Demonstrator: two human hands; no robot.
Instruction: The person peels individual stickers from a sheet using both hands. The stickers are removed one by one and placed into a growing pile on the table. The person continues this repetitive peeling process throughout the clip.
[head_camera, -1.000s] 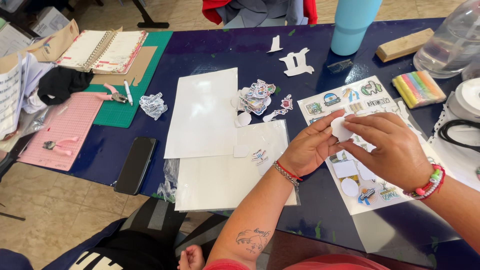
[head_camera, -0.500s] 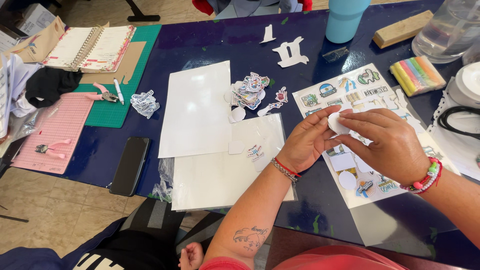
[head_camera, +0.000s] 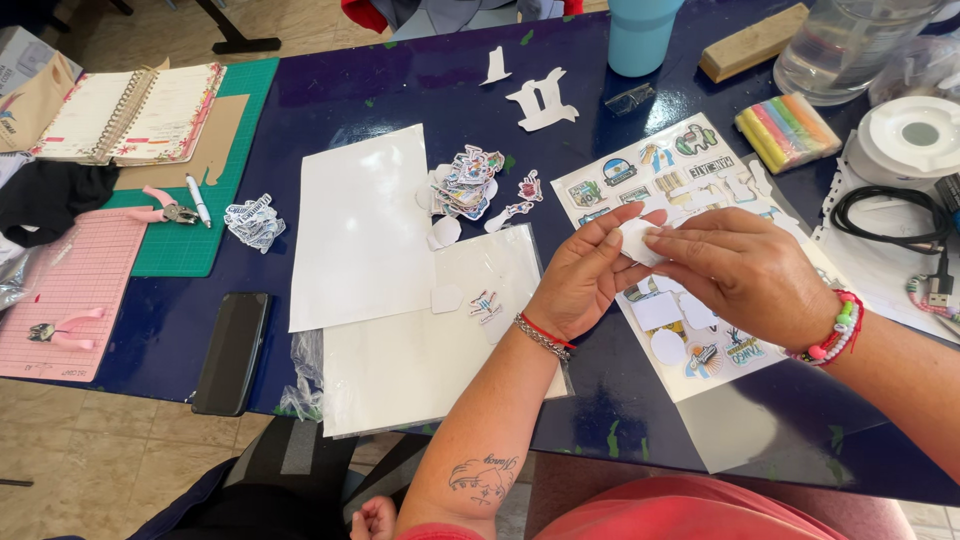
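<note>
Head view, right of centre: the left hand and right hand pinch a small white sticker together above the sticker sheet. Peeling its backing slowly from one corner should prevent tearing

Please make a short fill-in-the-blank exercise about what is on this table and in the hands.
1. Both hands, left hand and right hand, pinch a small ____ paper piece.
2. The black phone lies on the ____ table.
3. The sticker sheet lies under the ____ hand.

Missing words: white; blue; right
</note>
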